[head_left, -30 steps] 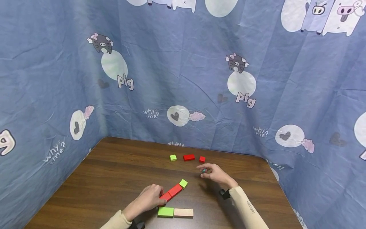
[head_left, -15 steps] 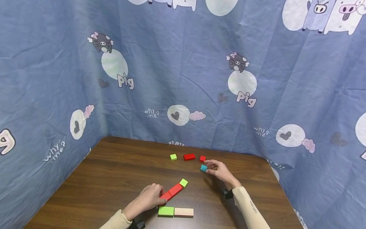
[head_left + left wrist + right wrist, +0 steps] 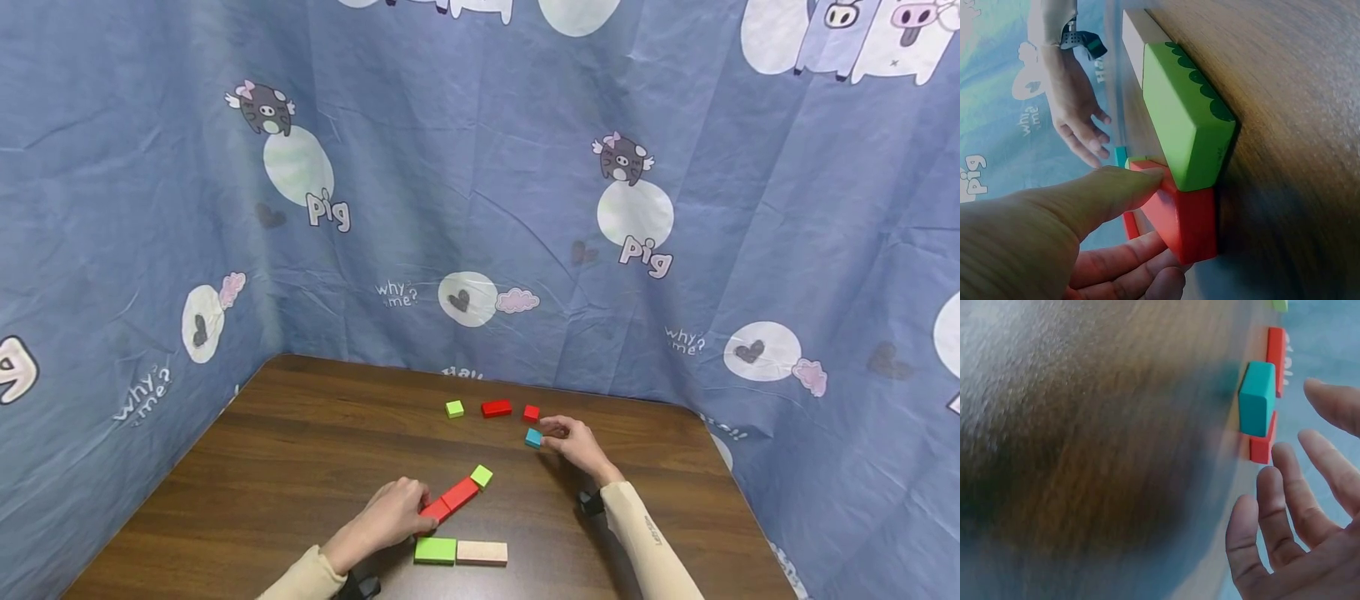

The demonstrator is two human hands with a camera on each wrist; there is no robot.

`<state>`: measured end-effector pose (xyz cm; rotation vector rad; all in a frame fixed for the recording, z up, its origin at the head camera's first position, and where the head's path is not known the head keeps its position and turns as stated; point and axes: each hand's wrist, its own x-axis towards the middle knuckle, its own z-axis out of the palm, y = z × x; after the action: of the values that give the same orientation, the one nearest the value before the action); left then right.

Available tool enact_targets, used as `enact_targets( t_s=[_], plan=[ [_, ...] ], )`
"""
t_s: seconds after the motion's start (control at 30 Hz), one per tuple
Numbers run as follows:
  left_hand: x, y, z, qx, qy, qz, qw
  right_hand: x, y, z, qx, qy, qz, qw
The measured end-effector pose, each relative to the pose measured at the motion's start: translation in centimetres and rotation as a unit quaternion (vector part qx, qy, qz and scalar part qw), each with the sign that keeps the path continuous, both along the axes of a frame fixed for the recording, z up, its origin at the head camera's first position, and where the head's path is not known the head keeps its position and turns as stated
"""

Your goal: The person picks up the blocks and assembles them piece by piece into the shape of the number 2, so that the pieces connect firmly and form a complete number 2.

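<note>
My left hand (image 3: 393, 514) grips the near end of a red block (image 3: 1192, 219), thumb on one side and fingers on the other. That block and another red block (image 3: 461, 495) form a slanting row, with a small lime-green cube (image 3: 482, 476) at its far end. Just nearer to me lie a green block (image 3: 435, 551) with dark scallops along one edge and a pale wooden block (image 3: 482, 552), end to end. On the right, my right hand (image 3: 574, 443) hovers beside a teal block (image 3: 1257, 400), fingers loosely bent and apart from it in the right wrist view.
Toward the back of the wooden table (image 3: 337, 433) stand a lime cube (image 3: 454, 409), a red oblong block (image 3: 496, 408) and a small red cube (image 3: 531, 413), close behind the teal block. A blue cloth (image 3: 480, 208) with pig prints hangs behind the table.
A second ago the teal block was between my right fingers; now it sits on the table and the hand has drawn off to the right. My left hand has kept its grip in place.
</note>
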<state>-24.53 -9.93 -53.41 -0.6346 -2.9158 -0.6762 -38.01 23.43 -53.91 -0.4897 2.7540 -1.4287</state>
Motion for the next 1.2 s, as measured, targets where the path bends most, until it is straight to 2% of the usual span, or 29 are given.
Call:
enact_targets(
  t_s=[0.27,0.5,0.73,1.2],
  plan=[
    [-0.1,0.1,-0.2,-0.001,0.0,-0.002,1.0,-0.1,-0.2,-0.8,0.036,-0.016,-0.01,0.9992],
    [-0.1,0.2,-0.3,-0.004,-0.011,0.003,0.9999,-0.4,-0.3,-1.5,0.027,-0.014,-0.018,0.9994],
    [-0.1,0.1,-0.2,-0.001,-0.002,0.003,1.0,-0.5,-0.5,-1.5,0.028,-0.011,-0.026,0.9992],
    [-0.2,-0.1,-0.2,0.0,0.005,0.004,1.0,0.2,-1.1,-1.3,0.042,-0.009,-0.003,0.9991]
  ],
)
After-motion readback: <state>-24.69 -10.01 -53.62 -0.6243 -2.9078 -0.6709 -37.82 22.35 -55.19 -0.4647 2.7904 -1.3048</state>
